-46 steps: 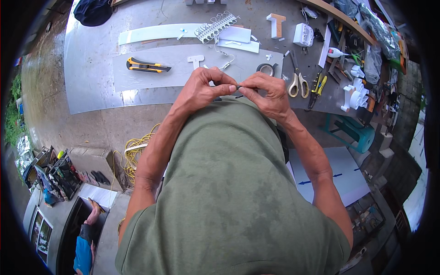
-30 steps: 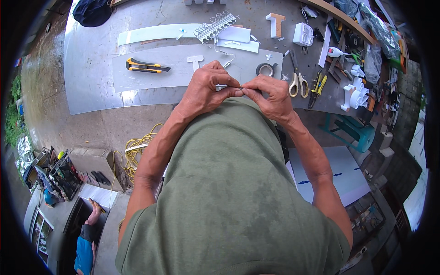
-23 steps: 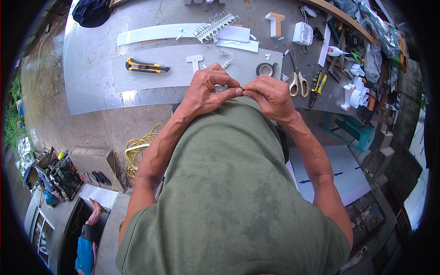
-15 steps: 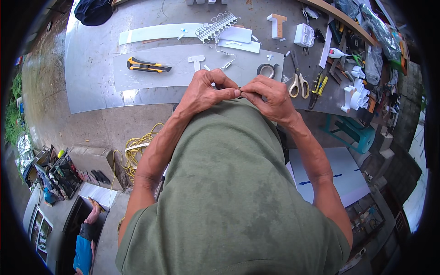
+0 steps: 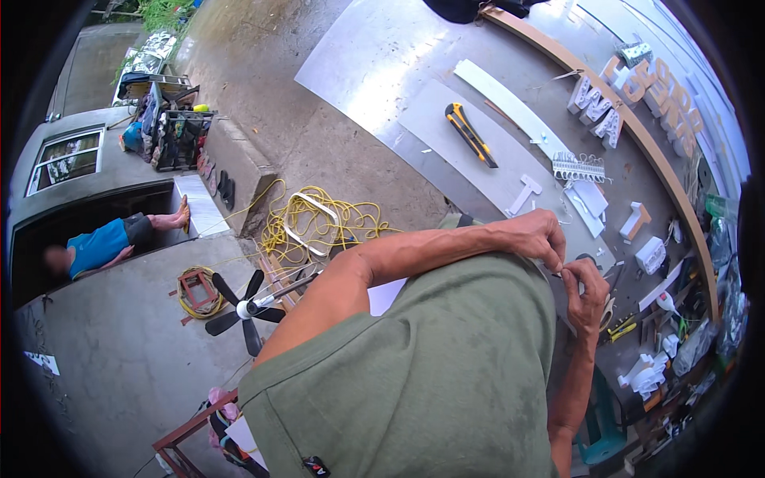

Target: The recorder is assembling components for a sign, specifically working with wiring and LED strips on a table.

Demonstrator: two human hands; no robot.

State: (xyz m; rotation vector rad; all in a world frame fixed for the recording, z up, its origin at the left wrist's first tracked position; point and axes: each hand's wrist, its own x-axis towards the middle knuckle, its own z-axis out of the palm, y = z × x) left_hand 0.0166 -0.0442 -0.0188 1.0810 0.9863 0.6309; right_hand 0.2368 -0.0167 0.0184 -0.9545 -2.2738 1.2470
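My left hand (image 5: 538,239) and my right hand (image 5: 586,291) meet in front of my shirt at the table's edge. The fingertips of both are pinched together around something small and dark, too tiny to name. Just beyond my left hand lies a flat white T-shaped piece (image 5: 524,195) on a grey sheet (image 5: 434,119). A yellow and black utility knife (image 5: 470,135) rests on the same sheet. Past the T piece sits a bundle of white light modules with wires (image 5: 579,169). A tape roll (image 5: 587,259) shows partly behind my right hand.
White block letters (image 5: 598,111) stand by a long brown strip (image 5: 621,103). Yellow-handled pliers (image 5: 621,331) lie to the right, above a green stool (image 5: 602,430). Tangled yellow cable (image 5: 319,219), a black-bladed fan (image 5: 245,309) and a person (image 5: 107,245) in a doorway are at left.
The view has swung left, so the table now lies to the upper right and more of the doorway and floor shows. Both hands stay close together, fingertips still pinched.
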